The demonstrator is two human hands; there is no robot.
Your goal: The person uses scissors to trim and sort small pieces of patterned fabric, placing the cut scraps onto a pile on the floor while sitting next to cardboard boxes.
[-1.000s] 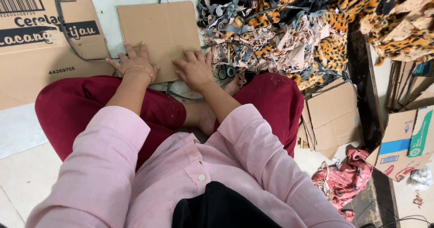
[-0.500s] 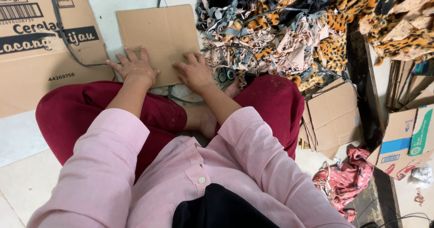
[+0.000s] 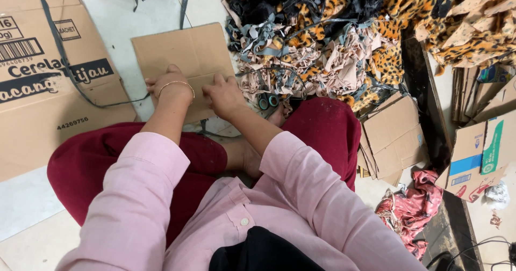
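- under both our hands lies a plain cardboard sheet (image 3: pixel 180 56), flat on the pale floor (image 3: pixel 107 2); the sheet reaches away from our fingers, its near edge hidden by our wrists.
- left hand (image 3: pixel 164 83): pressed palm-down on the sheet, fingers together and slightly curled, holding nothing that we can see. a thin gold bangle (image 3: pixel 176 84) sits at the wrist.
- right hand (image 3: pixel 224 94): just beside the left, also resting on the sheet; fingers bent and narrow, as if pinching something small, but we cannot tell whether anything is held.
- to the right of the right hand, touching the sheet's far corner: a big heap of fabric scraps (image 3: pixel 322 40), leopard print, beige and black.
- just right of the right hand, at the foot of the heap: scissors (image 3: pixel 267 102), only the green-ringed handles showing, untouched.
- left of the left hand: a large flattened printed carton (image 3: pixel 48 88) with a dark strap (image 3: pixel 70 72) trailing across it toward the sheet.
- progress, as a judgement: very early. no cloth lies on the sheet, no sorted or cut stack is visible, scissors are not in hand; so far only the working surface looks placed and steadied. the whole heap appears left to handle.
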